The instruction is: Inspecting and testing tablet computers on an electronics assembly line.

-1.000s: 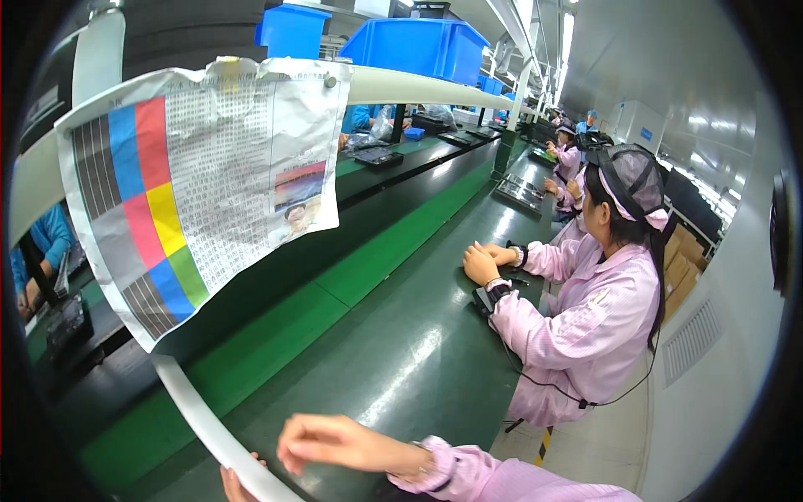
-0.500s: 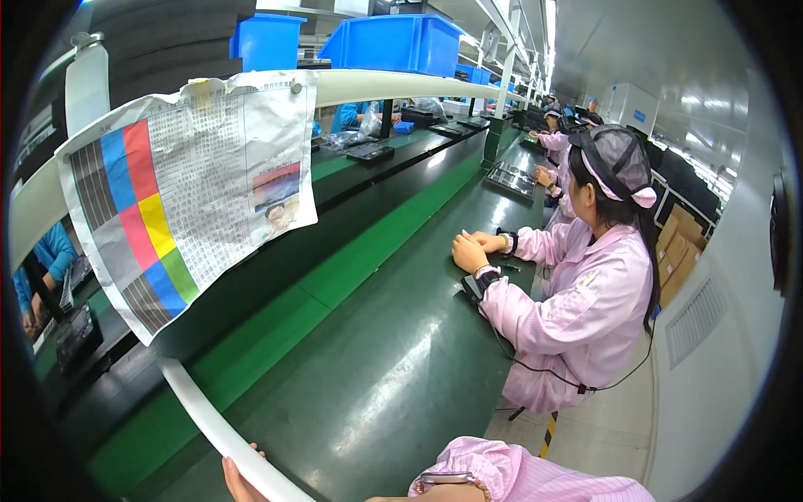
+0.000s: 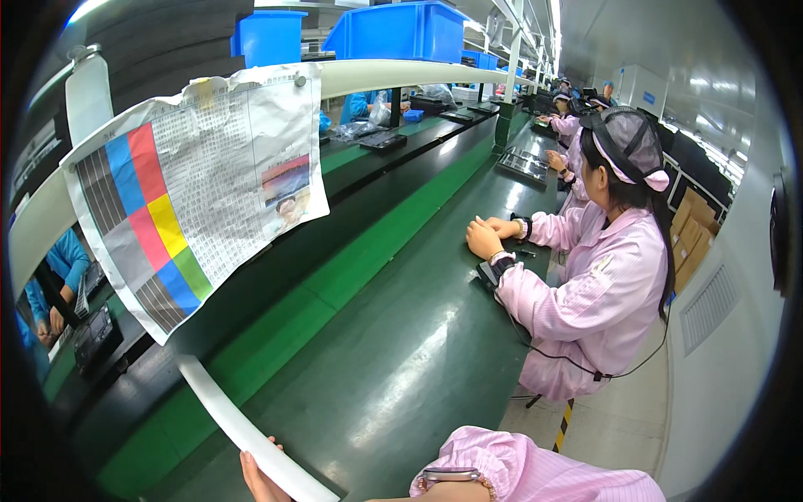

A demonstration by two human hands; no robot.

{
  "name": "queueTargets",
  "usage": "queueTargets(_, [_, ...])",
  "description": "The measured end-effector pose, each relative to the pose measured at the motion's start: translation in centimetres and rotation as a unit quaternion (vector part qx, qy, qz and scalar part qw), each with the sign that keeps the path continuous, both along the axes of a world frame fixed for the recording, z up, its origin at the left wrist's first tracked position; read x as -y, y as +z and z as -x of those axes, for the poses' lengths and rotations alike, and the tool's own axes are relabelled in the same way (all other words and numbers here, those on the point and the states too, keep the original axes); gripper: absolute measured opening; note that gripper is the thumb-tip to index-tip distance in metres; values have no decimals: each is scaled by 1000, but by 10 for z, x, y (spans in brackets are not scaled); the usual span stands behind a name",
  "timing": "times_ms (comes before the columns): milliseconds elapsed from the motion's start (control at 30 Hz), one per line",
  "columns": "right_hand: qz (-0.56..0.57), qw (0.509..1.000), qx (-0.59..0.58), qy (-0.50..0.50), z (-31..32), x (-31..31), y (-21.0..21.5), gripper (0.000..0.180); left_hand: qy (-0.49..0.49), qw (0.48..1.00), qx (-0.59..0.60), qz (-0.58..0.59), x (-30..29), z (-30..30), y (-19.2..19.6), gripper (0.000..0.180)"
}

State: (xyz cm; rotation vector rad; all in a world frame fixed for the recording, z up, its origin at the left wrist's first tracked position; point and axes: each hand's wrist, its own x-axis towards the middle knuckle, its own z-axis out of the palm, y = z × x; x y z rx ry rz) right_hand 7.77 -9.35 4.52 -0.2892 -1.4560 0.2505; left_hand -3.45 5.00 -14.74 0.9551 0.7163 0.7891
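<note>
Right fingers have dropped from view, state unclear — left fingers (image 3: 258, 480) grasp the white strip (image 3: 240, 433) between them.

A pink, striped sleeve (image 3: 544, 470) shows, with a wristwatch (image 3: 450, 474) and beaded bracelet (image 3: 486, 483).

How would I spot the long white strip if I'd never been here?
Find the long dark green table, then look at its near end, low and left of centre. A long white strip slants there, with the left hand gripping it. Unlike the printed sheet above, it's plain, without coloured blocks.
</note>
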Motion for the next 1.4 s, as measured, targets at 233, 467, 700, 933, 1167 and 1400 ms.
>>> queueTargets(233, [174, 984, 49, 4, -11, 3, -2, 19, -20, 998, -22, 55, -2, 4, 13, 49])
queueTargets(467, [525, 810, -241, 100, -32, -96, -163, 29, 3, 997, -29, -66, -1, -1, -1, 42])
queueTargets(700, [554, 773, -242, 191, -30, -103, -195, 30, 2, 1000, 10, -20, -6, 3, -8, 42])
queueTargets(933, [570, 763, -199, 233, -35, -106, -203, 29, -18, 1000, 3, -23, 0, 0, 5, 46])
queueTargets(1167, [567, 762, -204, 237, -31, -104, -201, 23, -25, 996, -30, -85, -4, 3, -8, 51])
queueTargets(1400, [566, 766, -199, 232, -34, -102, -200, 22, -17, 997, -23, -71, -12, 5, -24, 51])
